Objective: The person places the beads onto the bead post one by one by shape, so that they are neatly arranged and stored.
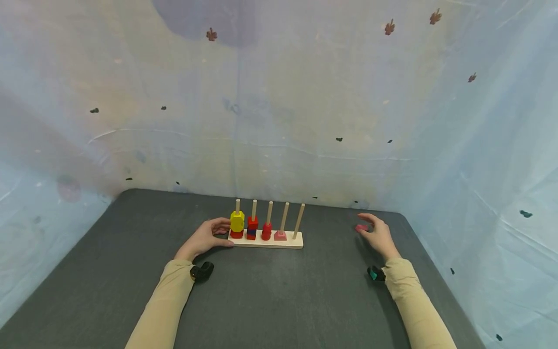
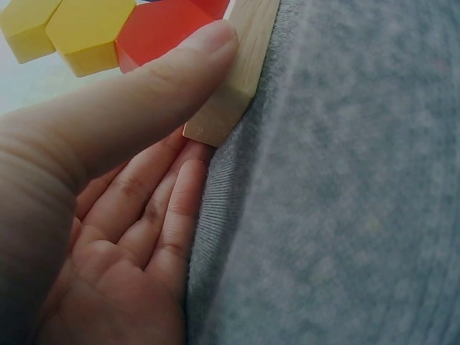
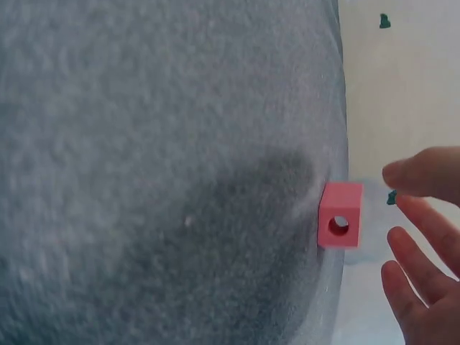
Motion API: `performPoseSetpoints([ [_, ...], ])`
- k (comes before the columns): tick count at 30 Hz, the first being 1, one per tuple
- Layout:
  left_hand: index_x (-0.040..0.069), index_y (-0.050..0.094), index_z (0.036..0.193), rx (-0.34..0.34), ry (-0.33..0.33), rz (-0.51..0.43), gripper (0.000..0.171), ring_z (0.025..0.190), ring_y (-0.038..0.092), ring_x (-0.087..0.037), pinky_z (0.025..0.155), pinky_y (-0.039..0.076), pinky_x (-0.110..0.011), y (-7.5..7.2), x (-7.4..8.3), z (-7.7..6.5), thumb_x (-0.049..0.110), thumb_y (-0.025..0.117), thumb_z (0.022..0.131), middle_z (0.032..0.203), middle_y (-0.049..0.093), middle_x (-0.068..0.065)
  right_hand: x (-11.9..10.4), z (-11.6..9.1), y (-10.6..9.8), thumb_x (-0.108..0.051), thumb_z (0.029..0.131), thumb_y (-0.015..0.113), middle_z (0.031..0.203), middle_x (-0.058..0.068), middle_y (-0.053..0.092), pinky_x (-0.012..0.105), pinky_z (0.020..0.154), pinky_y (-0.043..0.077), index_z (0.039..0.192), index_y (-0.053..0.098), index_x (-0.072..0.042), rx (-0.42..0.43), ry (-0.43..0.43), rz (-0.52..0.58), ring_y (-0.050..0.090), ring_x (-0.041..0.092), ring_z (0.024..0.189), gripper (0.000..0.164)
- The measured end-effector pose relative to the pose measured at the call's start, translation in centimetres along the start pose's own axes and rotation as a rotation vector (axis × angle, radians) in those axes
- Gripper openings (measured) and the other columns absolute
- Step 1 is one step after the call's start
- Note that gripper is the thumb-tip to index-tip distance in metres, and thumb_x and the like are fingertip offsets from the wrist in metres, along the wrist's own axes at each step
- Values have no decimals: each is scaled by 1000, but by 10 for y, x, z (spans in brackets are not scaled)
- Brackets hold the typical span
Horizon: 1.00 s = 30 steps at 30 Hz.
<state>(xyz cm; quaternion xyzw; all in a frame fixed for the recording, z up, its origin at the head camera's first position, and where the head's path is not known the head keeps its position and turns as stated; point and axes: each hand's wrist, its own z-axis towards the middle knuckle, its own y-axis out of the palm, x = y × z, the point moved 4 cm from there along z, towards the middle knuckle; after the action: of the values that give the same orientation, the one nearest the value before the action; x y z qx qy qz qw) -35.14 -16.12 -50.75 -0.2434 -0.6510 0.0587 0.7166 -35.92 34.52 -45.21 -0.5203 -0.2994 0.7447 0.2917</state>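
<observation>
A pale wooden peg stand (image 1: 266, 244) with a row of upright pegs sits on the grey table. My left hand (image 1: 205, 236) grips its left end, the thumb (image 2: 194, 61) lying along the front edge and the fingers behind. Yellow hexagonal blocks (image 1: 237, 221) top a red one (image 2: 162, 32) on the leftmost peg. Further right come red and blue blocks (image 1: 252, 228), red rounded pieces (image 1: 266, 231) and a pink piece (image 1: 280, 235); the rightmost peg (image 1: 299, 221) is bare. My right hand (image 1: 378, 236) hovers, fingers spread, just short of a pink block (image 3: 340, 194) with a hole through it.
The dark grey tabletop (image 1: 279, 295) ends at a back edge close behind the stand. A pale plastic sheet (image 1: 279, 97) with small leaf-like marks hangs behind the table and along its sides.
</observation>
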Motion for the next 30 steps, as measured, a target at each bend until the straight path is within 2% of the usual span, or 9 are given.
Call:
performPoseSetpoints([
  [6,4,53,131,1,-2,-3,71,115,55,-31,100,43,-47,0,1,0,23,86,70,126,57,-16,6,2,-1,5,89,60,132,29,49,62,99,34,132,51,4,-35,48,-74,40,47,124,44],
  [10,4,53,130,2,-9,-8,71,114,55,-31,100,43,-47,1,-1,1,23,86,70,126,58,-15,14,1,1,5,89,60,123,28,55,61,93,39,129,54,4,-50,79,-95,48,44,115,40],
  [14,4,54,131,4,-11,-10,71,114,55,-31,99,43,-47,1,-1,1,22,86,70,126,58,-15,17,-1,4,5,89,61,115,25,60,59,88,44,124,58,4,-48,65,-89,55,41,105,36],
  [22,2,52,132,-2,5,-19,70,115,54,-33,99,43,-49,0,0,1,18,85,72,127,56,-18,13,-7,7,3,91,61,114,24,61,56,87,47,118,61,5,-62,25,-67,57,40,104,28],
  [27,5,54,130,1,0,1,70,115,55,-30,99,44,-46,0,-1,1,22,85,71,126,57,-15,5,-10,11,-2,92,63,113,21,62,53,82,50,117,63,2,-102,28,-27,59,37,101,26],
  [30,5,54,130,3,1,0,70,115,54,-31,100,43,-47,0,1,0,23,86,71,126,57,-15,-4,-12,13,-4,92,62,114,19,63,51,81,51,118,63,1,-148,-2,16,59,36,101,26],
])
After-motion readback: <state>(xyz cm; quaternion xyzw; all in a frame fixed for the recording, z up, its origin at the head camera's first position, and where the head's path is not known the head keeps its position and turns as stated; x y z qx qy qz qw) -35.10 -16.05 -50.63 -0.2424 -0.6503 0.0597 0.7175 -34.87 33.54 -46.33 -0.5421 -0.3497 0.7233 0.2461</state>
